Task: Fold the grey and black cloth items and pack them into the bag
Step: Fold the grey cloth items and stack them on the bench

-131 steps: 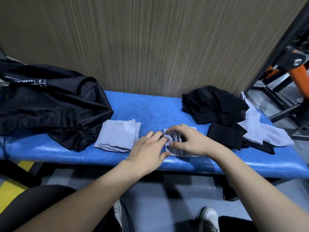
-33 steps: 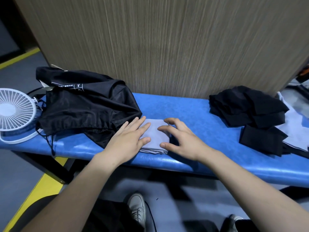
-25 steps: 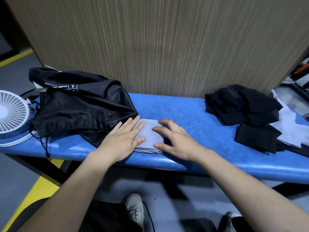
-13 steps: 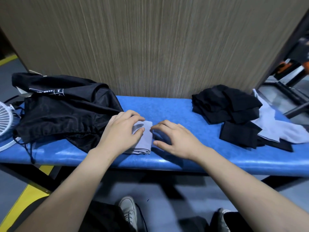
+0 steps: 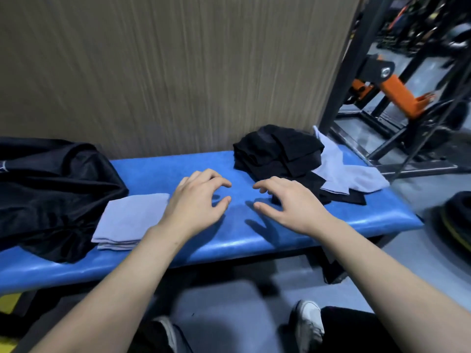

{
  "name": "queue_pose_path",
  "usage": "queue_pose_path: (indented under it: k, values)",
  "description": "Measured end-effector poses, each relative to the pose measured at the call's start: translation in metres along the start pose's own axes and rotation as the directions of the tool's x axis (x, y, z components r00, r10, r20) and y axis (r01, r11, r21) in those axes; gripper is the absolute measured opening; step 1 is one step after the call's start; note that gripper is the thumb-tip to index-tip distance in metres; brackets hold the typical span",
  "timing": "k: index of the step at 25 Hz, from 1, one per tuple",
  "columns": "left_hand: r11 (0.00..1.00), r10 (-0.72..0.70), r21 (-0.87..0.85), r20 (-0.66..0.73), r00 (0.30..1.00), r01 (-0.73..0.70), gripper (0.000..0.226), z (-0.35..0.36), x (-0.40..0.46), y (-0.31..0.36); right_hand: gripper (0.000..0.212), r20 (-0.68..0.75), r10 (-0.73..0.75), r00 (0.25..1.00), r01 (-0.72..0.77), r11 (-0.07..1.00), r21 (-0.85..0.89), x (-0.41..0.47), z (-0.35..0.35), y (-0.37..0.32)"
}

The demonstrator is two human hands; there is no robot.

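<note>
Both hands hover empty over the blue worktop (image 5: 254, 240), fingers loosely curled. The unfolded black and grey cloths (image 5: 277, 151) lie just beyond and right of the right hand (image 5: 288, 202), which is nearer than the left hand (image 5: 196, 200); the folded grey stack (image 5: 127, 220) sits beside the bag (image 5: 51, 189).

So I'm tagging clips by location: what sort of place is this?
Probably a gym. The cloths lie on a blue padded bench, a black and orange exercise machine frame stands to the right, and what looks like a weight plate lies on the floor beside the bench.
</note>
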State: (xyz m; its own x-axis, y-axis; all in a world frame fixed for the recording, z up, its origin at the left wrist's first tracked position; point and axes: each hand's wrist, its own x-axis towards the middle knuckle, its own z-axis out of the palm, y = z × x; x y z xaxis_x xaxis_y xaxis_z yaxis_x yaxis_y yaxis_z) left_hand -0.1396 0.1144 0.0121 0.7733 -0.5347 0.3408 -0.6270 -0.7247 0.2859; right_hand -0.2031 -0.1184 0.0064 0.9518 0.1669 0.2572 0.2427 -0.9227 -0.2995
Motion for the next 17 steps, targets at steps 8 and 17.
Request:
queue_pose_path:
  k: [8, 17]
  values:
    - [0.989, 0.11, -0.1, 0.014, 0.994, -0.108, 0.027, 0.051, 0.044, 0.08, 0.045, -0.095, 0.215, 0.972, -0.211, 0.976, 0.058, -0.05, -0.034, 0.073]
    - [0.971, 0.21, -0.119, 0.002, 0.978, -0.208, 0.029, 0.107, 0.088, 0.15, 0.034, -0.13, 0.436, 0.891, -0.421, 0.898, 0.128, -0.093, -0.051, 0.144]
